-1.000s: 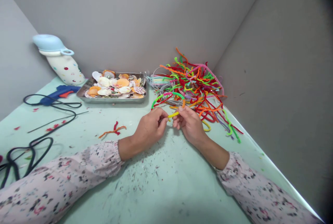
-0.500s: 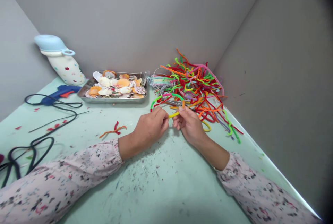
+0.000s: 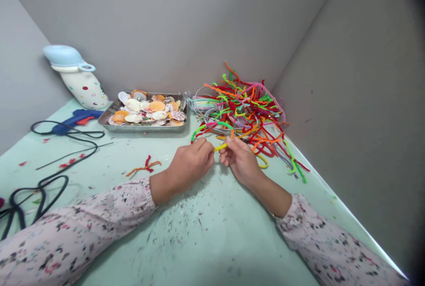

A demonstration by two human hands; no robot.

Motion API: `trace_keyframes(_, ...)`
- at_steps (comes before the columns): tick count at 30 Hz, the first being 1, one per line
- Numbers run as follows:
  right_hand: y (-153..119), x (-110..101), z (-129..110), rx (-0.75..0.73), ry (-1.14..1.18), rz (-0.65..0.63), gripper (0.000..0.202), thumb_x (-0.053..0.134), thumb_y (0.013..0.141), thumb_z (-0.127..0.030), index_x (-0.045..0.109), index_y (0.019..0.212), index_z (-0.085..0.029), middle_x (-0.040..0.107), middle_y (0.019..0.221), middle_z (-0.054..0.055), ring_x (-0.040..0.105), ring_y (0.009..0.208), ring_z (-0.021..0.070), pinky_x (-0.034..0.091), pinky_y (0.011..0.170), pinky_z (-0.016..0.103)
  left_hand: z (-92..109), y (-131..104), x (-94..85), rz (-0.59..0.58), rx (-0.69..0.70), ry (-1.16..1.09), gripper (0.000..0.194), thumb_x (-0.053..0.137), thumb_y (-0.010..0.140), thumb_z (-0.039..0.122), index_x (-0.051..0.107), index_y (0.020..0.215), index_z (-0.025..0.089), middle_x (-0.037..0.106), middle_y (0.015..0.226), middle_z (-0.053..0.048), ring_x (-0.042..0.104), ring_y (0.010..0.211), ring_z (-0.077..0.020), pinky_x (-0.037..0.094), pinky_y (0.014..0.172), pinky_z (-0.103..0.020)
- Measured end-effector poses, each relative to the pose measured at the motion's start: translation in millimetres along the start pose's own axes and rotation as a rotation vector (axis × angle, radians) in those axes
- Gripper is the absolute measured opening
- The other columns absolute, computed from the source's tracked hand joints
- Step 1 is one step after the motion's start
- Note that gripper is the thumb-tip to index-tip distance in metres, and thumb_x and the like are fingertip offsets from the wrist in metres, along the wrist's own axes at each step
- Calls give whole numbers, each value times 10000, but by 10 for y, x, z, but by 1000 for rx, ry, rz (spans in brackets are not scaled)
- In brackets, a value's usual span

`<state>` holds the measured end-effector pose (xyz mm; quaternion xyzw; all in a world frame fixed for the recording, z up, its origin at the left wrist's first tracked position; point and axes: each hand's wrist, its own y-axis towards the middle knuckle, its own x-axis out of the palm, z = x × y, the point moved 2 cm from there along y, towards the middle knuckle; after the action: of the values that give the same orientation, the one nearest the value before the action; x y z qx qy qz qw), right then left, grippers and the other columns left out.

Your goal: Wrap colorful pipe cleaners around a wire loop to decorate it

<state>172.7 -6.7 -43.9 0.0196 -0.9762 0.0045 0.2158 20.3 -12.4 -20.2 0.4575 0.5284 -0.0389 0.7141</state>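
Versus one second ago: multicoloured loop (image 3: 211, 124), just beyond my hands, has shifted slightly left and dipped. My left hand (image 3: 192, 162) has drawn its thumb in against the curled fingers.

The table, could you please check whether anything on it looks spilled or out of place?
Dark specks litter the table on the near side of the left hand, and red scraps dot it beside the cord, like uncleared debris.

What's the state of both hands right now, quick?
Left hand: closed, holding the multicolored pipe-cleaner band.
Right hand: closed, pinching it too.
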Motion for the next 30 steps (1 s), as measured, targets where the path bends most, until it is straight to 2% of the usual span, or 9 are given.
trace_keyframes(6, -6, 3, 10, -1, 8, -13, 277, 664, 753, -418, 531, 751, -175, 628, 593, -10, 581, 453, 91, 406, 368, 156, 13, -9, -9, -1, 53, 124, 200, 409, 865, 151, 591, 783, 168, 587, 699, -23, 517, 586, -125, 316, 533, -262)
trace_keyframes(9, -2, -2, 8, 0, 15, -11, 259, 653, 764, -404, 529, 752, -176, 629, 595, -10, 583, 454, 92, 409, 371, 157, 9, -10, -9, 5, 16, 67, 193, 411, 867, 158, 585, 786, 171, 595, 712, -23, 530, 606, -124, 331, 540, -253)
trace_keyframes(15, 17, -11, -24, -32, 1, 25, 225, 653, 751, -367, 523, 742, -184, 615, 568, -21, 568, 418, 99, 411, 361, 173, -9, 4, -7, -10, -193, -303, 111, 482, 857, 228, 558, 914, 170, 630, 872, -39, 563, 671, -110, 415, 619, -227)
trace_keyframes(18, 33, -38, -26, -53, 8, 89, 223, 658, 744, -353, 511, 726, -186, 624, 570, -13, 577, 430, 104, 415, 367, 175, -27, 6, 3, -17, -322, -407, 192, 515, 841, 253, 533, 1016, 175, 640, 896, -40, 561, 603, -99, 422, 587, -228)
trace_keyframes(22, 50, -81, -18, -116, 17, 138, 205, 635, 765, -342, 506, 721, -188, 641, 592, 3, 597, 463, 110, 427, 395, 180, -52, 2, 38, -98, -479, -575, 280, 515, 841, 299, 485, 1098, 192, 662, 813, -14, 576, 548, -108, 415, 539, -231)
trace_keyframes(26, 49, -94, -13, -138, 20, 141, 190, 619, 775, -342, 505, 737, -195, 642, 607, -2, 606, 482, 115, 437, 413, 190, -65, 19, 88, -198, -640, -907, 210, 521, 825, 344, 528, 959, 183, 648, 735, -4, 564, 499, -107, 415, 501, -227)
trace_keyframes(30, 36, -71, -11, -116, 4, 82, 196, 625, 771, -350, 508, 755, -194, 626, 603, -11, 603, 476, 115, 435, 408, 192, -68, 65, 120, -262, -727, -1213, 196, 559, 786, 348, 572, 817, 154, 601, 673, 5, 517, 483, -87, 366, 451, -204)
